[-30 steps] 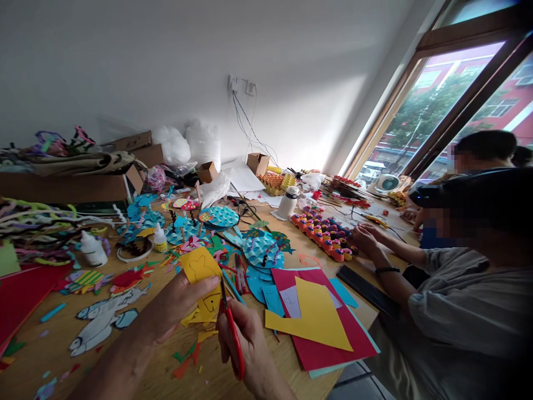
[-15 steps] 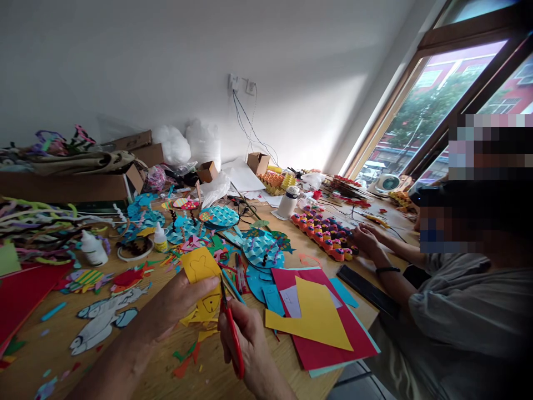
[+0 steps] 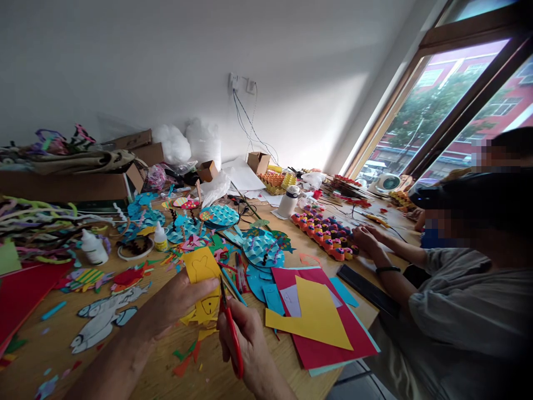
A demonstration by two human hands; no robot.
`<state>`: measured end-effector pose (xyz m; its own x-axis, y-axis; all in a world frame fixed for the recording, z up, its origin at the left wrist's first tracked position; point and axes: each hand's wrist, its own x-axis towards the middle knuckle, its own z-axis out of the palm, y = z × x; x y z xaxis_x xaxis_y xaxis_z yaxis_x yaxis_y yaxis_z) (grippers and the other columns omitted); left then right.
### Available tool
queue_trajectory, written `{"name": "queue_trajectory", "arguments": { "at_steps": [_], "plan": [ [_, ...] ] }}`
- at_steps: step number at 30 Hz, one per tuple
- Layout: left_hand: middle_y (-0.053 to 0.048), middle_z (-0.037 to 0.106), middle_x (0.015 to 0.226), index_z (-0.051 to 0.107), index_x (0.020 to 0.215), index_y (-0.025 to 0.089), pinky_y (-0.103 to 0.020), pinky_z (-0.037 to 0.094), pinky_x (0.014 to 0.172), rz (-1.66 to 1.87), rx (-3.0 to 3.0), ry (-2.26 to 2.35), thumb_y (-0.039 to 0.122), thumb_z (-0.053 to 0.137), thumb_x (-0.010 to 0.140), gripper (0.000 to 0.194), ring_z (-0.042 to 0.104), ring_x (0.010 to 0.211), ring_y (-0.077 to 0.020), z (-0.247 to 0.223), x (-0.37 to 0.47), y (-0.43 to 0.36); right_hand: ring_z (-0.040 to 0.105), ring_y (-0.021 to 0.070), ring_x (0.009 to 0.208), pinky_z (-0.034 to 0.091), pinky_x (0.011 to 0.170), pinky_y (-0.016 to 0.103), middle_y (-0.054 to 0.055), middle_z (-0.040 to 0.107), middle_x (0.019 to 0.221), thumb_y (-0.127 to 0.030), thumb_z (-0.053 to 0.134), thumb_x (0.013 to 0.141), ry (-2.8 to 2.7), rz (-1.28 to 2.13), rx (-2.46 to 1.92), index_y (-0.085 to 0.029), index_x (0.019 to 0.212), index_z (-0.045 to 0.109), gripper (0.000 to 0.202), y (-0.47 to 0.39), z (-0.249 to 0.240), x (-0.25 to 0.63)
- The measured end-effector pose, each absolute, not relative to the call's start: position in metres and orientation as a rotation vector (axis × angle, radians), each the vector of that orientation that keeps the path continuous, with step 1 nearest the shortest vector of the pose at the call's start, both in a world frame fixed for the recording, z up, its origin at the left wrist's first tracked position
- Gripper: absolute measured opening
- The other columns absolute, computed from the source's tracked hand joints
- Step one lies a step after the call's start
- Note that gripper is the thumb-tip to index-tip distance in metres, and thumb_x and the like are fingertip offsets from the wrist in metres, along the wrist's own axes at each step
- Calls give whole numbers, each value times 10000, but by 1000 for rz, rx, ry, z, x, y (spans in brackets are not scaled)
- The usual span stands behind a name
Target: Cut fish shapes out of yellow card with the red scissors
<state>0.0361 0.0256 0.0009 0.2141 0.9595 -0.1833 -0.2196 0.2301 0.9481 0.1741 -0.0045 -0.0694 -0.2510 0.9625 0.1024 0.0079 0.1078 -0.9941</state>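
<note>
Yellow paper [image 3: 199, 262] sits clamped in the left fingers [image 3: 203, 289], beside scissors [image 3: 235, 338] gripped by the right fingers [image 3: 242, 316].

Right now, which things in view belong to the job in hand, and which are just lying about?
Seemingly in use:
- yellow paper with drawn outlines, in the left hand
- red-handled scissors, in the right hand

Apparently just lying about:
- larger white bottle
- smaller, yellow-labelled bottle
- lidded flask
- cardboard box

A yellow paper strip [image 3: 200, 260] bearing a dark-drawn fish outline is tilting slightly; dark-bladed, red-handled scissors [image 3: 235, 339] are pointing upward at its right edge.
</note>
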Motion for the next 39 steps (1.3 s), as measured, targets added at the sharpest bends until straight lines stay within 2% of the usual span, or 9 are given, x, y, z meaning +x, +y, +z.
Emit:
{"name": "queue_trajectory", "arguments": {
  "at_steps": [7,11,19,23,28,36,39],
  "plan": [
    [5,650,610,648,653,220,-269,466,535,983,951,970,315,659,647,95,612,588,-197,-1,33,27,325,61,417,264,378,163,-59,365,518,-558,432,864,-1465,1308,-1008,-183,591,433,464,-5,-69,174],
    [-8,665,632,666,654,221,-269,468,540,981,982,980,310,660,648,90,617,601,-204,-3,30,29,319,51,401,256,371,159,-63,375,525,-534,482,853,-1471,1318,-985,-175,611,457,434,-5,-67,174],
    [3,662,614,653,666,207,-252,478,525,948,951,964,284,671,636,85,620,584,-188,3,33,26,336,60,389,262,375,164,-71,382,473,-509,460,875,-1455,1349,-952,-158,646,536,426,-4,-63,172],
    [1,659,614,648,679,184,-247,478,522,920,968,961,288,670,632,116,612,574,-177,2,33,27,313,58,386,243,361,162,-74,356,481,-491,441,889,-1433,1363,-939,-166,634,508,419,-4,-66,172],
    [9,664,678,629,763,173,-267,490,601,835,1007,945,315,687,642,196,617,659,-186,-4,28,33,317,59,428,242,370,153,-63,366,526,-477,452,893,-1428,1342,-965,-183,617,425,404,-4,-76,173],
    [5,661,741,634,798,173,-257,466,650,869,1142,981,370,675,677,234,586,715,-174,-11,19,40,316,66,366,234,364,174,-80,371,438,-616,441,832,-1419,1594,-862,-186,680,461,457,3,-60,176],
    [-1,660,781,636,799,173,-261,458,678,898,1181,1003,395,681,680,256,583,739,-175,-14,13,44,317,73,367,207,365,187,-74,378,426,-659,447,798,-1438,1703,-917,-191,649,456,491,3,-61,185]
  ]
}}
